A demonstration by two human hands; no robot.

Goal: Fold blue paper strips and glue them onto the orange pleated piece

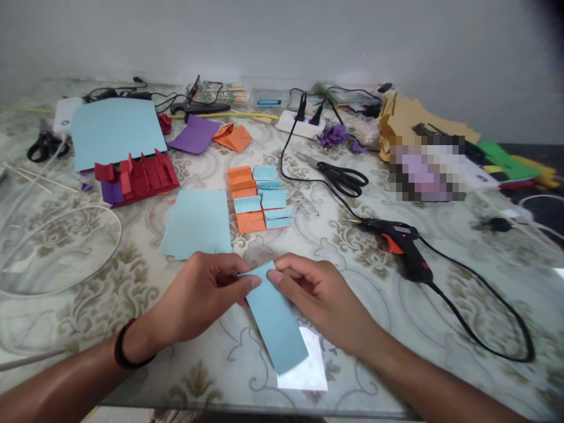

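Note:
A light blue paper strip (pixel 277 332) slants down toward the table's front edge, held at its top end by both hands. My left hand (pixel 198 296) pinches the strip's upper left corner between thumb and fingers. At the upper right corner, my right hand (pixel 319 294) pinches it the same way. Just beyond the hands lies a small stack of light blue paper sheets (pixel 198 220). Beside that stack is a set of folded orange and blue paper pieces (pixel 251 202), arranged in two columns.
Black scissors (pixel 341 176) and a black glue gun (pixel 400 241) with its cord lie to the right. A white power strip (pixel 288 123) stands at the back. Folded red paper (pixel 147 176), a large blue sheet (pixel 118 132) and a looped white cable (pixel 118 226) occupy the left.

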